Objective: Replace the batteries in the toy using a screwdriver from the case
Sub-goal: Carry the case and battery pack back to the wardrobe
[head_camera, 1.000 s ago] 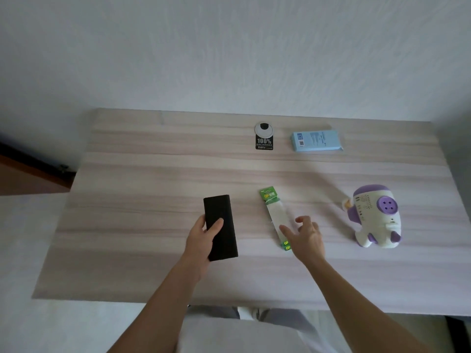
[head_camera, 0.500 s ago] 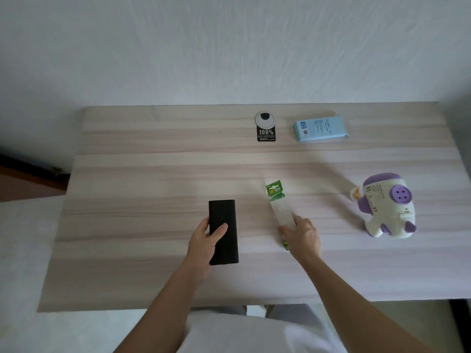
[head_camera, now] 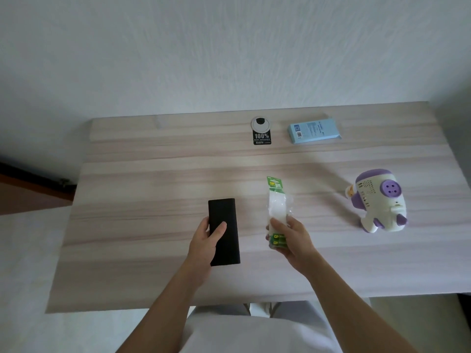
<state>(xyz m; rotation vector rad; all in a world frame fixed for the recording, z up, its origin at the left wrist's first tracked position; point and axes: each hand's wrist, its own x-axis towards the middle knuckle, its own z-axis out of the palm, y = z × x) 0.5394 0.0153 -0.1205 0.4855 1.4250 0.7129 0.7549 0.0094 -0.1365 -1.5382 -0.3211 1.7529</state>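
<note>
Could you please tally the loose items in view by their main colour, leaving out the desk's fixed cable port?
Black: 1, the case
Green and clear: 1, the battery pack
Light blue: 1, the box
White and purple: 1, the toy
Total: 4

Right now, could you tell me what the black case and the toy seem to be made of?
Black case: matte, likely plastic or coated fabric; it shows no glare. Toy: smooth moulded plastic, white and purple, with a soft sheen and vent slots.
</note>
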